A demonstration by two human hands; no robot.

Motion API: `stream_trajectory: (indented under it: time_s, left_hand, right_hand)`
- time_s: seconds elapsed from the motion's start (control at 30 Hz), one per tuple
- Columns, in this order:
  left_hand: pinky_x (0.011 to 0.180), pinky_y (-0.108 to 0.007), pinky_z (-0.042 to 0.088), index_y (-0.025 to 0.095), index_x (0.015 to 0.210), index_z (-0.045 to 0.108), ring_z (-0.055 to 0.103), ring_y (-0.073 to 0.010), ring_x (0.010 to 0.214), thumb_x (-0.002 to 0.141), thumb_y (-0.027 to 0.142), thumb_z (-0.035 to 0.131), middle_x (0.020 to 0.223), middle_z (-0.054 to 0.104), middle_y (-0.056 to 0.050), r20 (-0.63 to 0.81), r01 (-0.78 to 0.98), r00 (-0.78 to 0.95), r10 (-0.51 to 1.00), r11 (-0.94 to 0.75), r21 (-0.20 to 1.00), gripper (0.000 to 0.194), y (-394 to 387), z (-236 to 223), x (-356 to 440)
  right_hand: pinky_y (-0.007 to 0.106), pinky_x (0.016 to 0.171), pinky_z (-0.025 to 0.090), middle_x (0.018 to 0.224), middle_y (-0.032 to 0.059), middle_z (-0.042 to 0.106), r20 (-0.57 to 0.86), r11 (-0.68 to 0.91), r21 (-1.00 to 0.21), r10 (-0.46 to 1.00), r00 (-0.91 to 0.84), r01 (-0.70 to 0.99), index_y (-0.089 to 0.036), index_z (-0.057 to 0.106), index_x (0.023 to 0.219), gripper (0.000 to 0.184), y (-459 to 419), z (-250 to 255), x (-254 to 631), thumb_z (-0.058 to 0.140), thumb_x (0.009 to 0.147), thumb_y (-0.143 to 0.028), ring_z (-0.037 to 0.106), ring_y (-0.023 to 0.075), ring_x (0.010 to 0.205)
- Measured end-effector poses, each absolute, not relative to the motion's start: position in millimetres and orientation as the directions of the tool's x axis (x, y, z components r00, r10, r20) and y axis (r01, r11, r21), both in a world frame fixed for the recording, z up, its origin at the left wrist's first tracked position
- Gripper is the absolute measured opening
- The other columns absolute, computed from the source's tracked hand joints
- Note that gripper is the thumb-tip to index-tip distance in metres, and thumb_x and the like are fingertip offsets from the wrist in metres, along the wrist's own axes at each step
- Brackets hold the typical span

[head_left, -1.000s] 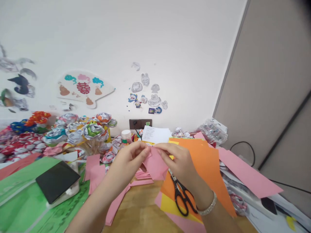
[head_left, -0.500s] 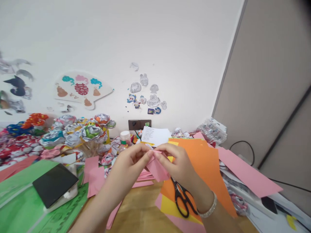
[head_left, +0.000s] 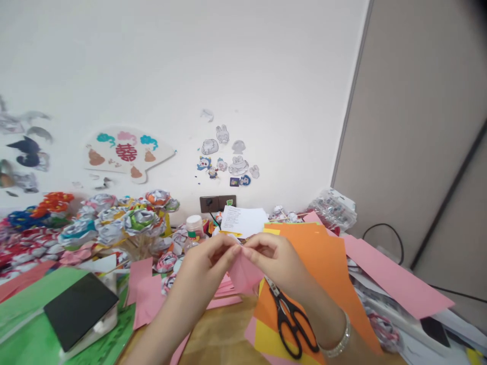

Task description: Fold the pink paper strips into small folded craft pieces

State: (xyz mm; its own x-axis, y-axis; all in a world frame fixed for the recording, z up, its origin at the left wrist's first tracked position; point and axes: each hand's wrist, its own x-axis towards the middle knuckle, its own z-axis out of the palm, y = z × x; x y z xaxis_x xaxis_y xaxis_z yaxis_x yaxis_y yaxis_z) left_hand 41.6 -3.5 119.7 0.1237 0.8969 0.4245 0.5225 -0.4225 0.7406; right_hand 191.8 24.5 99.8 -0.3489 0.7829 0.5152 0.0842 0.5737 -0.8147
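Small folded piece of pink paper (head_left: 243, 271) held up above the bench (head_left: 220, 334), near centre of view, pinched at its top edge between both hands. Left hand (head_left: 207, 261) grips the paper's upper left corner with thumb and fingertips closed on it; right hand (head_left: 276, 258) does likewise on the upper right, fingers curled, a silver bracelet (head_left: 338, 342) on that wrist. The two sets of fingertips nearly meet over the fold. Directly below the right hand lie black-handled scissors (head_left: 291, 319), blades pointing toward the paper, resting on a large orange paper sheet (head_left: 327, 258) that overlaps a yellow sheet (head_left: 268, 339). More flat pink paper sheets (head_left: 146, 294) spread under and to the left of the hands; a long pink sheet (head_left: 395, 279) runs off to the right. Far left, a black rectangular tablet-like slab (head_left: 78, 309) sits on green paper (head_left: 23, 324). Behind, against the white wall, a cluster of rolled paper flowers on sticks (head_left: 125, 220), a small white-capped bottle (head_left: 194, 228), a white handwritten note (head_left: 243, 220), and a wall socket (head_left: 217, 203).
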Motion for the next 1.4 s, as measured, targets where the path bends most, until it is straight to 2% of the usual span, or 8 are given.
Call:
stream_trajectory:
  time_s: [0.17, 0.37, 0.63, 0.8, 0.97, 1.1, 1.3, 1.4]
  left_hand:
    - [0.052, -0.021, 0.039, 0.018, 0.07, 0.059, 0.052, -0.0135, 0.058, 0.077, 0.032, 0.047, 0.062, 0.059, 0.001, 0.415, 0.542, 0.148, 0.898, -0.425, 0.725, 0.019, 0.0, 121.5, 42.5]
    - [0.054, -0.023, 0.04, 0.019, 0.074, 0.058, 0.055, -0.0152, 0.061, 0.078, 0.031, 0.043, 0.064, 0.061, 0.0, 0.45, 0.649, 0.151, 0.88, -0.432, 0.627, 0.02, -4.0, 122.7, 44.6]
    - [0.051, -0.023, 0.036, 0.02, 0.073, 0.057, 0.052, -0.0151, 0.056, 0.08, 0.032, 0.04, 0.061, 0.06, 0.0, 0.501, 0.738, 0.175, 0.847, -0.45, 0.503, 0.021, -1.9, 116.6, 44.3]
    - [0.051, -0.023, 0.037, 0.02, 0.075, 0.058, 0.054, -0.0154, 0.058, 0.081, 0.035, 0.041, 0.065, 0.062, 0.0, 0.504, 0.727, 0.182, 0.844, -0.461, 0.509, 0.024, -0.3, 116.8, 42.0]
    - [0.05, -0.023, 0.036, 0.021, 0.073, 0.058, 0.054, -0.0155, 0.056, 0.078, 0.039, 0.045, 0.059, 0.059, 0.002, 0.482, 0.742, 0.171, 0.859, -0.434, 0.511, 0.024, 1.3, 118.6, 40.8]
    - [0.048, -0.022, 0.039, 0.021, 0.074, 0.059, 0.054, -0.0142, 0.054, 0.076, 0.04, 0.048, 0.061, 0.06, 0.002, 0.467, 0.672, 0.128, 0.875, -0.423, 0.607, 0.022, 2.2, 119.2, 34.5]
    - [0.043, -0.021, 0.042, 0.021, 0.074, 0.059, 0.055, -0.0133, 0.046, 0.074, 0.038, 0.054, 0.051, 0.057, 0.004, 0.499, 0.544, -0.102, 0.86, -0.372, 0.752, 0.018, 1.5, 122.9, 26.4]
    - [0.04, -0.02, 0.043, 0.02, 0.074, 0.057, 0.057, -0.0136, 0.045, 0.071, 0.036, 0.058, 0.05, 0.057, 0.004, 0.442, 0.387, -0.177, 0.879, -0.351, 0.853, 0.016, 1.2, 126.2, 27.1]
  right_hand:
    - [0.024, 0.062, 0.043, 0.072, 0.0026, 0.06, 0.482, 0.545, -0.833, 0.8, -0.356, 0.097, -0.015, 0.059, 0.071, 0.012, 25.2, 100.6, 192.2, 0.053, 0.077, -0.024, 0.054, 0.0133, 0.068]
    - [0.022, 0.057, 0.039, 0.066, -0.0001, 0.055, 0.463, 0.548, -0.822, 0.802, -0.377, 0.154, -0.016, 0.056, 0.067, 0.017, 20.9, 106.6, 195.2, 0.049, 0.08, -0.025, 0.049, 0.0113, 0.063]
    - [0.021, 0.05, 0.032, 0.059, -0.0012, 0.05, 0.561, 0.656, -0.68, 0.754, -0.343, 0.329, -0.016, 0.051, 0.06, 0.023, 18.2, 110.0, 197.1, 0.048, 0.082, -0.024, 0.042, 0.01, 0.056]
    - [0.02, 0.048, 0.03, 0.056, -0.0035, 0.045, 0.551, 0.676, -0.659, 0.732, -0.401, 0.33, -0.016, 0.049, 0.06, 0.025, 20.1, 110.6, 199.8, 0.047, 0.083, -0.025, 0.039, 0.0085, 0.053]
    - [0.02, 0.051, 0.031, 0.058, -0.003, 0.048, 0.587, 0.683, -0.624, 0.731, -0.348, 0.381, -0.016, 0.049, 0.059, 0.026, 21.1, 108.8, 196.9, 0.048, 0.082, -0.026, 0.043, 0.0089, 0.056]
    - [0.02, 0.052, 0.035, 0.061, -0.0023, 0.051, 0.551, 0.639, -0.73, 0.76, -0.346, 0.243, -0.016, 0.053, 0.064, 0.021, 25.0, 107.5, 195.7, 0.048, 0.081, -0.027, 0.045, 0.0093, 0.058]
    - [0.022, 0.056, 0.041, 0.061, -0.0007, 0.054, 0.553, 0.571, -0.799, 0.821, -0.143, 0.186, -0.016, 0.054, 0.067, 0.018, 30.0, 107.1, 203.0, 0.048, 0.08, -0.026, 0.052, 0.0113, 0.06]
    - [0.024, 0.065, 0.044, 0.075, 0.0022, 0.06, 0.538, 0.577, -0.805, 0.808, -0.238, 0.139, -0.016, 0.057, 0.077, 0.014, 28.5, 107.6, 204.3, 0.048, 0.081, -0.026, 0.056, 0.0129, 0.072]
